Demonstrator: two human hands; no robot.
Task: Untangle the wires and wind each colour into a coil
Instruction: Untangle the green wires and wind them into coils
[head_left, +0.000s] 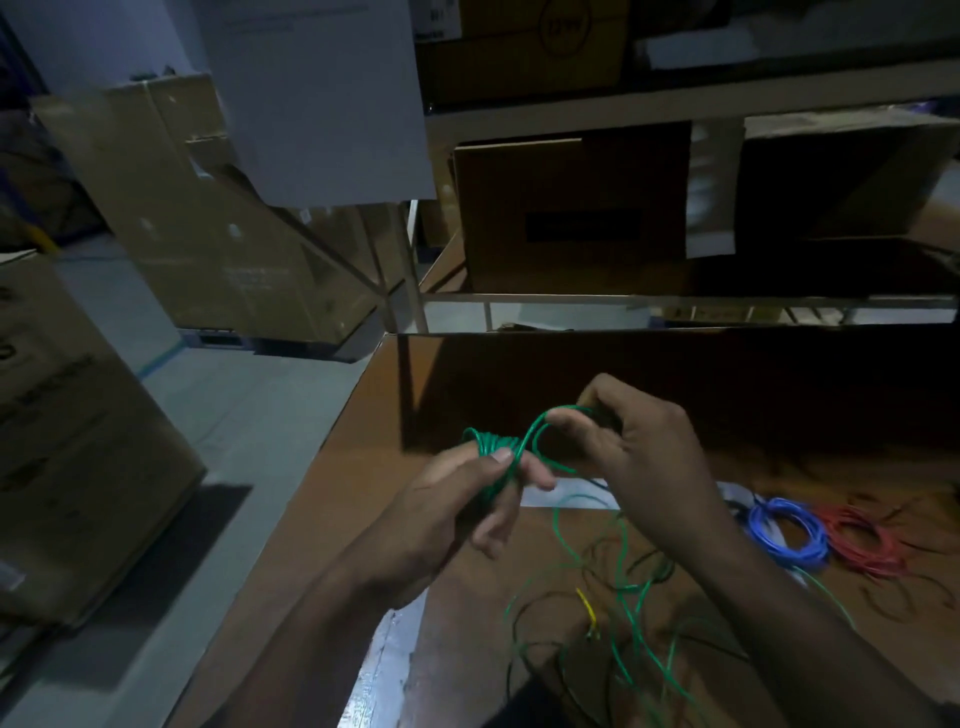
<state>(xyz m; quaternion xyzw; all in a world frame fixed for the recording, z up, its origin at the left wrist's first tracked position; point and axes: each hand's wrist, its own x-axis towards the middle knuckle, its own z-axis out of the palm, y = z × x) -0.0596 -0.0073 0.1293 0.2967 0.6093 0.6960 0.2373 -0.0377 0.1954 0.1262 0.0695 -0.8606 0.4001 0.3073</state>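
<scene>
Around left hand (457, 499): tight green wire (496, 447) coil.

Green wire (498, 447), blue coil (787, 530), red coil (867, 543), brown table (332, 499).

A green wire (496, 446) is sitting wound in several tight turns around the fingers of the left hand (457, 512), with the thumb pressing on the turns. From that grip a loop is arching over to the right hand (631, 447), which is pinching it. Below both grips, the loose green tail is trailing down into a tangle with dark wires (566, 618) and a short yellow wire (587, 605). Right of the grips, a blue coil (787, 530) and a red coil (865, 540) are lying flat, side by side.
</scene>
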